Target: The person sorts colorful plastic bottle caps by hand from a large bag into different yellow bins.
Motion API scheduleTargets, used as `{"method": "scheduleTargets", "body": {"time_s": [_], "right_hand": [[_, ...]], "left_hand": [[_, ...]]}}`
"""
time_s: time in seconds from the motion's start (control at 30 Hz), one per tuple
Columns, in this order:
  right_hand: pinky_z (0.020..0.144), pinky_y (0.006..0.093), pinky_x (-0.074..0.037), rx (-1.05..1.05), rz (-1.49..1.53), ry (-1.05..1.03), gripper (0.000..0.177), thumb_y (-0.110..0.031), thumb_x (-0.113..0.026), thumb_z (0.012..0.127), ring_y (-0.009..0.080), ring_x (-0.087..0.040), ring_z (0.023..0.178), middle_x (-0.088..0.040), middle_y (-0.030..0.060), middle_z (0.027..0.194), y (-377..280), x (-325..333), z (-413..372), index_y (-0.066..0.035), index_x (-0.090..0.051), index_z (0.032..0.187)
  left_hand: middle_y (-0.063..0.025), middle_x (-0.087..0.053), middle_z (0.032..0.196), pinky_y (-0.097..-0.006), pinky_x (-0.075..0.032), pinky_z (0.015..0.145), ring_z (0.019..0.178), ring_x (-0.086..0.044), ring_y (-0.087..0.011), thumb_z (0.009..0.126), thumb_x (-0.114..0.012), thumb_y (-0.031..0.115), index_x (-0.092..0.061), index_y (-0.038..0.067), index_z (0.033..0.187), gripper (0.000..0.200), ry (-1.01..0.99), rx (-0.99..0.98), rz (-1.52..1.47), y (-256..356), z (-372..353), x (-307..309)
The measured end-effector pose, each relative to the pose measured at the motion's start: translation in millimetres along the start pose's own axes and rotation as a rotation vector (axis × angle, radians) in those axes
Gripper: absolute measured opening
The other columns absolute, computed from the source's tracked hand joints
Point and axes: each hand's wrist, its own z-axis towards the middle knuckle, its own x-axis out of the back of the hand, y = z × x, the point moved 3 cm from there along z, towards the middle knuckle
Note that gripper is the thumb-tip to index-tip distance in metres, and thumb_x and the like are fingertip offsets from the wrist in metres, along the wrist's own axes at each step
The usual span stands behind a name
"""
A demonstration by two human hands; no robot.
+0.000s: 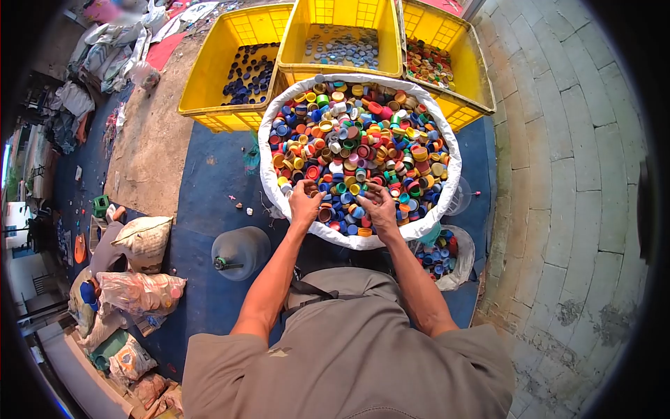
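Observation:
A wide white-rimmed sack point(453, 150) brims with bottle caps point(359, 133) of many colours. At its near left side my left hand point(305, 204) reaches in among the caps, its fingers curled downward; whatever they hold is too small to make out. My right hand point(379, 211) is at the near side of the heap, right of centre. Its thumb and fingers are apart, with the fingertips close to blue and yellow caps.
Behind the sack stand three yellow crates: one with dark blue caps point(249, 73), one with pale caps point(342, 47), one with mixed caps point(429, 64). A large clear jug point(241, 253) stands left, a smaller cap bag point(457, 262) right. Stuffed sacks point(143, 244) lie farther left.

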Motion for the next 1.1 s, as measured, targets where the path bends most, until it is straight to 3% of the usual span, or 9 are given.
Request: {"method": "scheduleTargets", "body": {"time_s": [0.13,0.17,0.27,0.53,0.57,0.7,0.8,0.87,1.1], "right_hand": [[0.046,0.0201,-0.038,-0.164,0.424,-0.110,0.042,-0.010,-0.068,0.085,0.0047,-0.045,0.050,-0.054,-0.0014,0.076,7,12,-15,-0.003,-0.049,0.122],[0.045,0.0199,-0.037,-0.189,0.492,-0.115,0.046,-0.009,-0.071,0.082,0.0049,-0.043,0.050,-0.053,0.0021,0.082,10,14,-19,-0.001,-0.048,0.121],[0.045,0.0207,-0.035,-0.214,0.573,-0.142,0.038,-0.011,-0.065,0.087,0.0050,-0.042,0.047,-0.045,-0.0044,0.062,7,15,-29,-0.005,-0.048,0.121],[0.048,0.0225,-0.038,-0.259,0.670,-0.152,0.035,-0.012,-0.063,0.088,0.0056,-0.043,0.048,-0.048,-0.0040,0.065,15,15,-38,-0.007,-0.049,0.119],[0.050,0.0230,-0.038,-0.263,0.700,-0.164,0.035,-0.013,-0.063,0.088,0.0058,-0.044,0.051,-0.048,-0.0037,0.068,13,15,-39,-0.007,-0.049,0.120],[0.058,0.0256,-0.042,-0.288,0.760,-0.180,0.036,-0.014,-0.057,0.088,0.0079,-0.048,0.060,-0.052,-0.0011,0.080,3,12,-39,-0.006,-0.050,0.122],[0.066,0.0292,-0.047,-0.293,0.690,-0.131,0.036,-0.017,-0.051,0.087,0.0130,-0.051,0.068,-0.057,0.0073,0.100,-1,6,-33,-0.004,-0.051,0.121],[0.067,0.0297,-0.051,-0.294,0.709,-0.156,0.037,-0.017,-0.049,0.088,0.0137,-0.055,0.071,-0.059,0.0071,0.093,2,1,-29,-0.003,-0.050,0.122],[0.075,0.0344,-0.050,-0.363,0.711,-0.262,0.041,-0.022,-0.047,0.086,0.0208,-0.060,0.085,-0.062,0.0118,0.100,0,-34,-18,-0.001,-0.051,0.121]], "left_hand": [[-0.0130,-0.067,0.091,-0.0350,-0.052,0.076,0.083,-0.066,-0.0261,0.066,-0.081,0.013,-0.058,0.001,0.106,0.047,-0.050,-0.157,0.390,3,12,-13],[-0.0200,-0.064,0.101,-0.0414,-0.049,0.084,0.094,-0.062,-0.0370,0.069,-0.077,0.011,-0.055,0.000,0.110,0.048,-0.107,-0.125,0.353,3,13,-15],[-0.0203,-0.064,0.104,-0.0413,-0.049,0.083,0.096,-0.062,-0.0366,0.070,-0.076,0.011,-0.056,0.000,0.112,0.048,-0.134,-0.162,0.378,-2,15,-20],[-0.0202,-0.065,0.092,-0.0406,-0.050,0.078,0.087,-0.063,-0.0359,0.071,-0.075,0.014,-0.061,0.000,0.105,0.039,-0.127,-0.162,0.370,5,19,-20],[-0.0121,-0.064,0.083,-0.0336,-0.050,0.066,0.073,-0.062,-0.0233,0.076,-0.074,0.017,-0.064,0.001,0.101,0.031,-0.079,-0.182,0.287,8,19,-18],[0.0043,-0.048,0.067,-0.0174,-0.031,0.046,0.060,-0.045,-0.0036,0.091,-0.061,0.025,-0.064,0.003,0.105,0.027,-0.309,0.501,-0.788,28,11,-6],[0.0008,-0.053,0.075,-0.0215,-0.039,0.048,0.062,-0.049,-0.0088,0.090,-0.060,0.029,-0.061,0.005,0.099,0.025,-0.314,0.655,-1.181,37,5,5],[-0.0049,-0.056,0.077,-0.0251,-0.044,0.051,0.066,-0.054,-0.0148,0.092,-0.057,0.029,-0.053,0.007,0.090,0.022,-0.246,0.693,-1.376,36,2,9],[-0.0123,-0.065,0.099,-0.0302,-0.055,0.063,0.075,-0.063,-0.0178,0.095,-0.053,0.028,-0.056,0.003,0.105,0.027,-0.225,0.647,-1.322,25,-17,32]]}}
